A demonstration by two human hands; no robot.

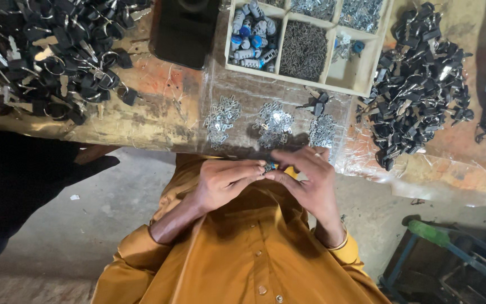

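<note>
Worn bench (158, 112) under clear plastic sheet. Black key heaps far left (52, 56) and right (417, 84). Compartment tray (310, 42) with small metal parts, blue-capped cylinders (251, 36). Three silvery piles (271, 124) near edge. Dark box (187, 28).

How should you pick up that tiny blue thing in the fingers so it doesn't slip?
The small blue part is pinched between the left hand and right hand, over the lap below the bench edge. It is largely hidden, so this is a guess: take it with fingertips on its two opposite sides, coming in from left and right, since it looks too small for a whole-hand grip.
</note>
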